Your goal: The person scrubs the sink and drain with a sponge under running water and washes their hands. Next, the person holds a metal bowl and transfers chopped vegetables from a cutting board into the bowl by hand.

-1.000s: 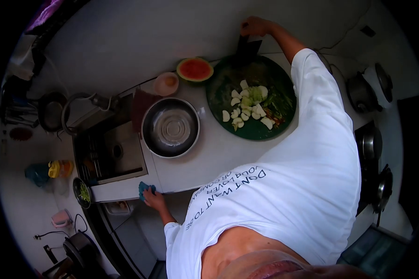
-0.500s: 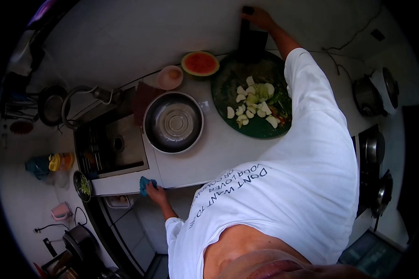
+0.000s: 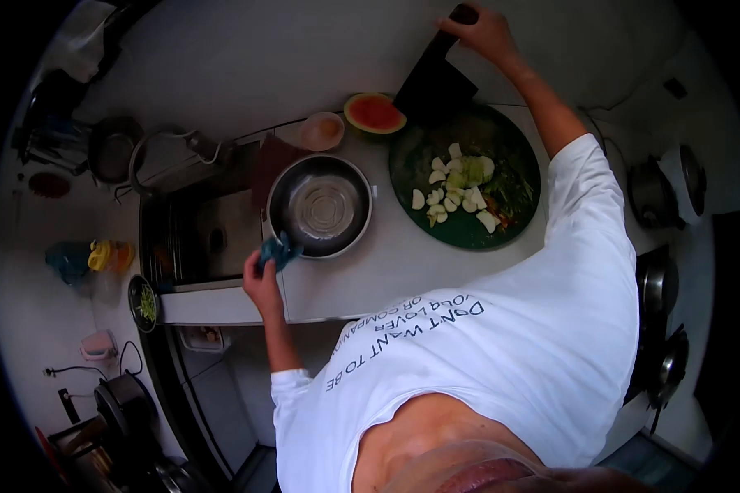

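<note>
Teal cloth (image 3: 280, 251) sits crumpled in my curled left hand (image 3: 261, 283), metal bowl (image 3: 321, 205) just beyond; my right hand (image 3: 487, 34) clasps a dark cleaver (image 3: 437, 90), blade slanting below my grip toward the green cutting board (image 3: 411, 168).

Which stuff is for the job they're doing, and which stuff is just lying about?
Probably for the job:
Knife, in the right hand
Cloth, in the left hand
Green board
Cut vegetables on it

Seemingly just lying about:
Watermelon
Small bowl behind the big one
Pot at far right
</note>
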Available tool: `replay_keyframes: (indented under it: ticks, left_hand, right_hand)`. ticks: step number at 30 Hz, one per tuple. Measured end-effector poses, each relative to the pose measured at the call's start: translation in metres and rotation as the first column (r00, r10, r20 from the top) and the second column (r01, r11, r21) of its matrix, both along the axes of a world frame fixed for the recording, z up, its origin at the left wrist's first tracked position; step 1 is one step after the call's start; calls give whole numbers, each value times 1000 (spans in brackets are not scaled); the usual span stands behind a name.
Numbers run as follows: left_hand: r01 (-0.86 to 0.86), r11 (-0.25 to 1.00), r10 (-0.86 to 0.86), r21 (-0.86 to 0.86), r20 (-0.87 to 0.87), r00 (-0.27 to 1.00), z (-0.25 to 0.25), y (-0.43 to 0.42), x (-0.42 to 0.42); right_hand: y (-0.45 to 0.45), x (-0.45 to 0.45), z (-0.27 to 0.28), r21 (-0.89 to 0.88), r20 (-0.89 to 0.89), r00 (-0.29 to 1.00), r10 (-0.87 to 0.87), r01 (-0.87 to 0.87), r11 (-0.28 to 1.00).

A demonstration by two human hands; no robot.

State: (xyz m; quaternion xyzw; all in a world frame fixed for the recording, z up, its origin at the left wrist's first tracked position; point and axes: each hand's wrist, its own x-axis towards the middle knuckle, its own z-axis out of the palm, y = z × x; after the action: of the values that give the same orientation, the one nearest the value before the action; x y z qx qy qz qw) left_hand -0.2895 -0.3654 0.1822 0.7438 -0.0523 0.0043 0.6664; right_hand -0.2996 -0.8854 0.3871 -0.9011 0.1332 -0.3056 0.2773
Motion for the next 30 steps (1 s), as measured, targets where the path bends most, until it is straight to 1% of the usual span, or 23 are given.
replay_keyframes:
  ticks: [1, 2, 3, 4, 5, 6, 8, 10, 11, 12, 14, 16, 17, 18, 19, 20, 23, 24, 25, 26, 28, 29, 30]
  left_hand:
    - [67, 994, -64, -81, 35, 997, 27, -28, 2]
    - [132, 985, -117, -110, 131, 984, 52, -56, 4]
    - [161, 984, -136, -75, 263, 955, 76, -83, 6]
    - [233, 965, -162, -120, 425, 890, 106, -111, 3]
    - [294, 950, -181, -103, 586, 790, 125, -136, 4]
    - [334, 942, -223, -37, 675, 703, 138, -157, 3]
    - [241, 964, -217, 115, 865, 453, 164, -191, -11]
    - [231, 944, -301, 237, 905, 300, 154, -208, -17]
    - [136, 955, -294, 265, 916, 273, 146, -203, -22]
    - [122, 951, -310, 286, 899, 309, 134, -192, -24]
    - [103, 938, -345, 331, 860, 377, 96, -160, -19]
    - [116, 927, -344, 357, 685, 642, 43, -126, -9]
    - [159, 983, -182, 89, 421, 889, 25, -116, -3]
    - [87, 980, -78, -179, 57, 995, 16, -108, 7]
    - [111, 892, -117, -438, 14, 993, 26, -98, 15]
    - [111, 737, -164, -667, -17, 986, 37, -93, 24]
    - [218, 442, -448, -870, -4, 894, 84, -90, 31]
    - [270, 256, -620, -928, 57, 782, 94, -88, 26]
    - [286, 57, -755, -956, 146, 639, 105, -88, 22]
    - [263, -142, -844, -954, 256, 471, 115, -89, 19]
    - [272, -120, -853, -955, 240, 463, 140, -91, -5]
    - [276, -111, -861, -955, 231, 454, 145, -91, -16]
    - [278, -69, -850, -958, 202, 487, 141, -89, -20]
  right_hand:
    - [14, -1, 9, 81, 109, 993, 33, -42, 996]
    - [31, -2, 23, 188, 138, 988, 70, -95, 977]
    - [49, -4, 38, 289, 168, 980, 107, -153, 945]
    - [67, -7, 47, 386, 198, 970, 141, -210, 898]
    - [89, -7, 51, 429, 251, 957, 148, -247, 869]
    - [101, -6, 50, 412, 277, 939, 202, -306, 859]
    - [123, -5, 40, 378, 324, 898, 296, -410, 830]
    - [157, -15, 48, 432, 388, 879, 277, -439, 788]
    - [164, -17, 49, 458, 433, 858, 276, -473, 753]
    - [167, -17, 50, 480, 476, 837, 271, -505, 717]
    - [160, -24, 57, 486, 516, 827, 222, -496, 719]
    - [157, -32, 67, 500, 534, 829, 164, -466, 730]
    - [158, -35, 76, 505, 535, 834, 137, -445, 739]
    - [158, -37, 80, 510, 538, 836, 108, -425, 748]
    - [158, -36, 78, 554, 534, 839, 101, -438, 708]
    - [160, -36, 76, 610, 521, 847, 108, -458, 647]
    - [168, -39, 61, 732, 483, 863, 149, -491, 473]
    - [170, -38, 56, 752, 477, 862, 169, -500, 428]
    - [172, -38, 52, 771, 476, 859, 187, -510, 382]
    - [174, -37, 50, 778, 463, 864, 196, -503, 377]
    - [177, -38, 45, 794, 437, 875, 206, -483, 369]
    - [174, -39, 42, 789, 438, 876, 201, -482, 381]
    - [169, -40, 40, 784, 439, 877, 193, -479, 394]
